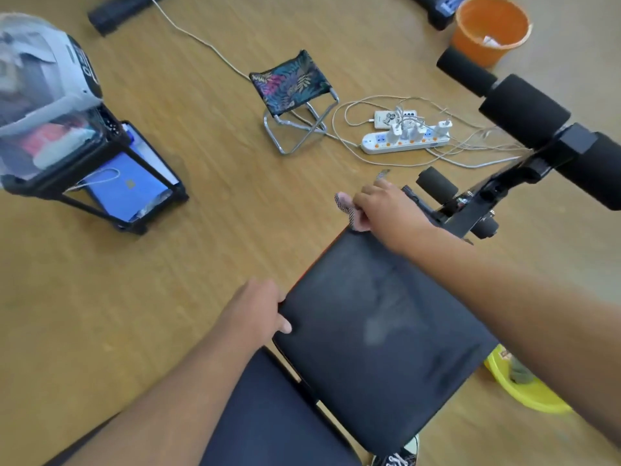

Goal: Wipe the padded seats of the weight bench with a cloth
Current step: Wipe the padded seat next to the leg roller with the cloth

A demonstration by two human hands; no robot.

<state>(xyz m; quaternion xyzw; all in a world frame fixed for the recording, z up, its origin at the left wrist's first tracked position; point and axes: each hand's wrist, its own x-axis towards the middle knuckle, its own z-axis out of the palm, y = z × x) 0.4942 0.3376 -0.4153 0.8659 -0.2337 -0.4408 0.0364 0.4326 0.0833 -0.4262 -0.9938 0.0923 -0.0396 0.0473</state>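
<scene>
The weight bench's black padded seat fills the lower middle, with damp streaks on its surface. A second black pad lies just below it. My right hand is at the seat's far corner, shut on a patterned cloth that sticks out to the left of my fingers. My left hand grips the seat's left edge, thumb on top of the padding.
Black foam rollers on the bench frame stand at the right. On the wooden floor lie a power strip with cables, a small folding stool, a storage rack, an orange bucket and a yellow basin.
</scene>
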